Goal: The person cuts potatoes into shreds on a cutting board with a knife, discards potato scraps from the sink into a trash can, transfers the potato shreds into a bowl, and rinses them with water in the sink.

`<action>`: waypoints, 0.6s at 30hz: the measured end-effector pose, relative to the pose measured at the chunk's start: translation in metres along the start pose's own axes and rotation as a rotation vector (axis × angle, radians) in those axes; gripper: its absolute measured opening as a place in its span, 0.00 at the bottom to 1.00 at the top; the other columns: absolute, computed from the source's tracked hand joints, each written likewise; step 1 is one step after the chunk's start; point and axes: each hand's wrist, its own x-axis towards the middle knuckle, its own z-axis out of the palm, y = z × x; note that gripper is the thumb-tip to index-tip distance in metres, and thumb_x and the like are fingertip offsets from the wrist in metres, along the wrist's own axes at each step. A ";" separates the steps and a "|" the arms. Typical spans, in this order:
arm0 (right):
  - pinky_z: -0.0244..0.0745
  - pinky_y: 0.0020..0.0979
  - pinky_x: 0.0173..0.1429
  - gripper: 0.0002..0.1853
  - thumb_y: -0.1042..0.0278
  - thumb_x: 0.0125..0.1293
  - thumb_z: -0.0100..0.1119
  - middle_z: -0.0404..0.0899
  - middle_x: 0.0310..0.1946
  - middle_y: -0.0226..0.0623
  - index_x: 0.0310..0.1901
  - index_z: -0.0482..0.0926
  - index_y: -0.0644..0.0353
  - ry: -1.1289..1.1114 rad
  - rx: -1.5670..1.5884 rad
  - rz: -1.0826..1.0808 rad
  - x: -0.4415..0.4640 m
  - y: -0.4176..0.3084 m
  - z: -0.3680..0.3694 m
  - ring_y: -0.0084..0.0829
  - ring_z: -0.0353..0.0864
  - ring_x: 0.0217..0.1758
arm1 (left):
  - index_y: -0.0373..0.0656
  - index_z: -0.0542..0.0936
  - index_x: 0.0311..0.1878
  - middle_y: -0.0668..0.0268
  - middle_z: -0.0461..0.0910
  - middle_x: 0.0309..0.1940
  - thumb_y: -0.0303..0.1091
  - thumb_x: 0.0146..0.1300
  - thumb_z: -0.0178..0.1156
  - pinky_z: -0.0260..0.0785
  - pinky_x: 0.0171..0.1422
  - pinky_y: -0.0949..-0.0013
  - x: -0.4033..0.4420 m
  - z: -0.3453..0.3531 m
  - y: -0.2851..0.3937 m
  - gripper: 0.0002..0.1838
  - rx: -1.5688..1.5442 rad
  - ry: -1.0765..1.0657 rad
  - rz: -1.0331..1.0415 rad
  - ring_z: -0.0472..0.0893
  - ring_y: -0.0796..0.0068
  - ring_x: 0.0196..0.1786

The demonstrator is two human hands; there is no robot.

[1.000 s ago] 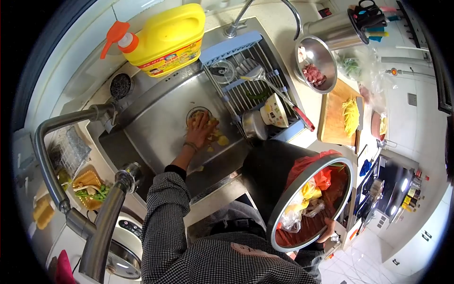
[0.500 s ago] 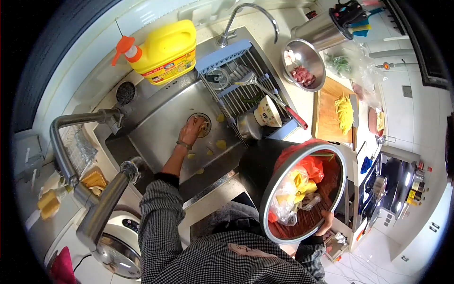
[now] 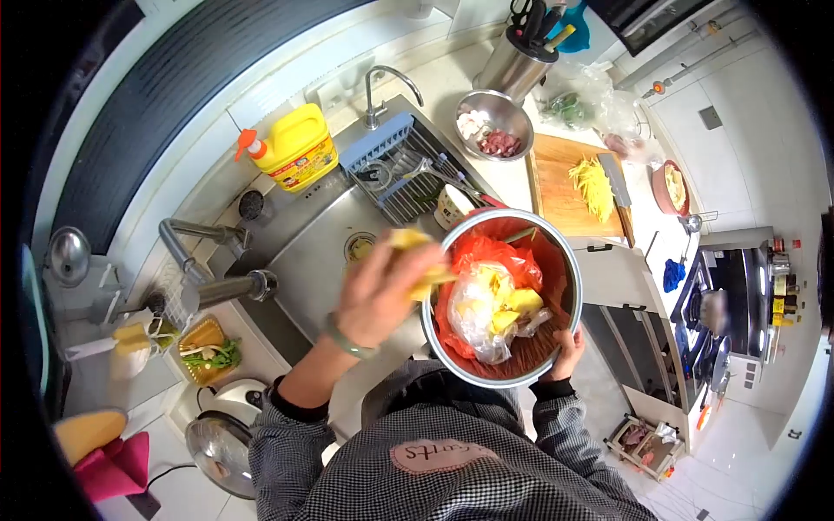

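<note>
My left hand [image 3: 382, 291] is closed around yellow vegetable peelings [image 3: 415, 265], blurred by motion, beside the left rim of a trash bin. My right hand [image 3: 566, 354] grips the bin's rim at the lower right. The trash bin [image 3: 572, 282] is tilted towards me, lined with a red bag. Inside it lie clear plastic [image 3: 473, 313] and yellow scraps [image 3: 523, 301]. Behind my left hand is the steel sink [image 3: 304, 260], whose drain [image 3: 358, 246] shows partly.
A drying rack [image 3: 408, 187] with utensils and a bowl [image 3: 452, 207] spans the sink's far right. Beyond stand a steel bowl of meat [image 3: 495, 126] and a cutting board [image 3: 552, 187] with yellow shreds and a knife [image 3: 615, 181]. A yellow jug [image 3: 300, 152] stands behind the sink.
My left hand has lifted from the sink drain and moved right to the bin with yellow peelings. The bin, held by my right hand, has shifted left and up in view. The camera view has shifted.
</note>
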 end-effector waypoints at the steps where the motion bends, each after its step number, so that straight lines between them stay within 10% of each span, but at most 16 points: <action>1: 0.68 0.22 0.41 0.11 0.79 0.51 0.49 0.75 0.32 0.29 0.38 0.74 0.65 0.005 -0.021 0.003 0.002 0.002 -0.004 0.20 0.70 0.31 | 0.46 0.79 0.46 0.64 0.77 0.43 0.22 0.50 0.64 0.75 0.51 0.62 0.005 0.012 0.016 0.18 -0.059 -0.082 -0.013 0.80 0.61 0.43; 6: 0.64 0.20 0.34 0.08 0.79 0.52 0.48 0.72 0.27 0.25 0.35 0.73 0.63 0.007 -0.051 0.022 0.000 -0.003 0.002 0.17 0.67 0.27 | 0.50 0.71 0.61 0.54 0.66 0.59 0.33 0.57 0.60 0.69 0.60 0.52 0.006 0.077 0.065 0.26 0.145 -0.683 0.009 0.72 0.57 0.58; 8: 0.68 0.22 0.40 0.10 0.79 0.52 0.48 0.75 0.31 0.29 0.37 0.73 0.65 -0.008 -0.074 0.043 0.000 -0.003 -0.001 0.20 0.71 0.31 | 0.51 0.65 0.67 0.52 0.60 0.64 0.37 0.55 0.63 0.51 0.71 0.43 -0.004 0.088 0.066 0.34 0.259 -0.811 0.012 0.62 0.53 0.66; 12: 0.71 0.27 0.52 0.21 0.79 0.51 0.47 0.78 0.43 0.36 0.50 0.73 0.68 -0.063 -0.009 0.008 0.004 0.000 -0.004 0.27 0.77 0.43 | 0.49 0.76 0.58 0.63 0.68 0.58 0.40 0.52 0.65 0.59 0.67 0.56 -0.013 0.074 0.052 0.27 0.096 -0.604 -0.004 0.68 0.62 0.60; 14: 0.71 0.28 0.52 0.21 0.79 0.51 0.47 0.78 0.44 0.36 0.50 0.73 0.68 -0.065 -0.031 0.010 0.004 -0.001 -0.003 0.28 0.77 0.44 | 0.45 0.82 0.47 0.66 0.79 0.39 0.29 0.58 0.59 0.72 0.50 0.71 -0.014 0.057 0.033 0.13 -0.078 -0.326 0.028 0.77 0.71 0.45; 18: 0.72 0.29 0.51 0.21 0.77 0.52 0.47 0.77 0.44 0.37 0.50 0.72 0.69 -0.063 -0.046 0.023 -0.001 -0.007 0.003 0.29 0.77 0.43 | 0.44 0.79 0.51 0.66 0.78 0.35 0.30 0.67 0.53 0.72 0.42 0.74 -0.032 -0.004 -0.021 0.12 -0.372 -0.201 -0.488 0.78 0.77 0.37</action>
